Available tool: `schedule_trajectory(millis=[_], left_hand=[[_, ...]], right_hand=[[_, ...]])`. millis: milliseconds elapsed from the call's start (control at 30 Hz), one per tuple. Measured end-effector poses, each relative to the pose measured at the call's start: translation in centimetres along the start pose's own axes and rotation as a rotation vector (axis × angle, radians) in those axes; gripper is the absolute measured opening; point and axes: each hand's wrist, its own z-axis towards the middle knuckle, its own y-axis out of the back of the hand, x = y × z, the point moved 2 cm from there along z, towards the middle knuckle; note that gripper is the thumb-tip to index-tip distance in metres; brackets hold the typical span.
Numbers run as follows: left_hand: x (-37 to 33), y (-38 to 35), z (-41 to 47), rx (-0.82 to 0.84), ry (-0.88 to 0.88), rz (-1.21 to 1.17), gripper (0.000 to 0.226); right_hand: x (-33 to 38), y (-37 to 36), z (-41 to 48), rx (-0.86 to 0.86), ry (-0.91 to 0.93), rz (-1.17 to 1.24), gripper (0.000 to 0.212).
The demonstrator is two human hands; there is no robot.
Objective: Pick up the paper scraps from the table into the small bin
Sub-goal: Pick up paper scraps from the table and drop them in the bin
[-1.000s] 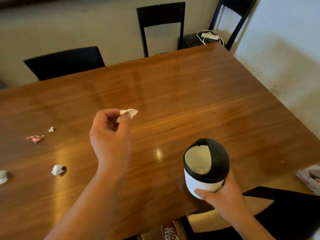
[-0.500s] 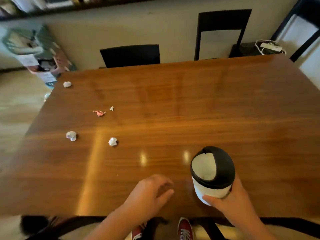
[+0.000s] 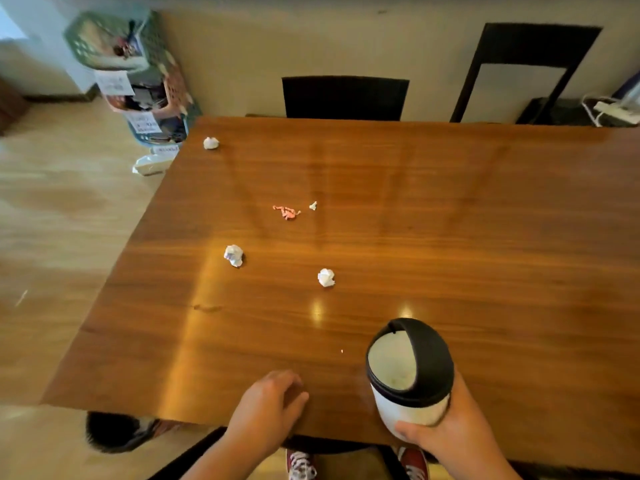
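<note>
My right hand grips the small bin, a white tub with a black swing lid, at the table's front edge. My left hand rests palm down on the wooden table just left of the bin, fingers loosely curled, with no scrap visible in it. Several scraps lie on the table's left half: a white ball nearest the bin, another white ball, a pink scrap, a tiny white bit, and a white ball at the far left corner.
Two black chairs stand behind the table. Stacked baskets and a white bag sit on the floor past the far left corner. A power strip lies at the back right. My red shoes show under the front edge.
My left hand, raised a second ago with a white scrap pinched in it, has dropped to the table's front edge without the scrap. The view has swung left. The bin stays in my right hand.
</note>
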Motion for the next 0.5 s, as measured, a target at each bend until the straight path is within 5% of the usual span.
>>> schedule_trajectory(millis=[300,500], left_hand=[[-3.7,4.2,13.0,-0.224,-0.242,0.105,0.049],[-6.9,3.8,19.1,-0.104,-0.310,0.362,0.051]], right_hand=[[0.4,-4.7,1.0,-0.085,0.007,-0.003,0.120],[0.4,-5.0,0.9,-0.088,0.038,-0.017,0.120]])
